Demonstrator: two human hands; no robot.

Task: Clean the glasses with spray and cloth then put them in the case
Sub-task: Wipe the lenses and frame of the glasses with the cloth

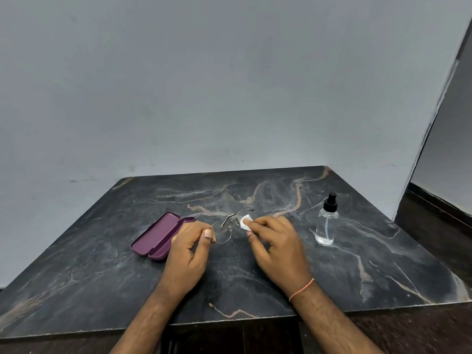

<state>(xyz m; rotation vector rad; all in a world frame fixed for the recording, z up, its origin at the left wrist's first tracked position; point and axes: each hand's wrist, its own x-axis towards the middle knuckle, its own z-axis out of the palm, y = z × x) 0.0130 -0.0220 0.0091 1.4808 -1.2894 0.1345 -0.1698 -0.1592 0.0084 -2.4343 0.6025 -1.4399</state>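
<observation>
1. Glasses (231, 226) are hovering mid-surface; left hand (190, 247) is pinching one lens rim, right hand (274, 241) is pinching the cloth (245, 222) against the other.
2. Wiping is underway; casing is remaining.
3. Case (161, 235) is lying open at nine o'clock, spray (327, 222) standing at three.

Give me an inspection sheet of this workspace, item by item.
Surface: dark marble-patterned table with pale veins.
Job's things: thin-rimmed glasses held above the table; small white cloth against the lens on the person's right; purple case lying open on the left, nothing seen inside; clear spray bottle with black nozzle, upright on the right.
Clutter: nothing seen.
Hands: left hand pinches the glasses at the left lens; right hand pinches the cloth; an orange thread band is on the right wrist.
Cables: nothing seen.
Surroundings: plain grey wall behind; dark floor to the right.
</observation>
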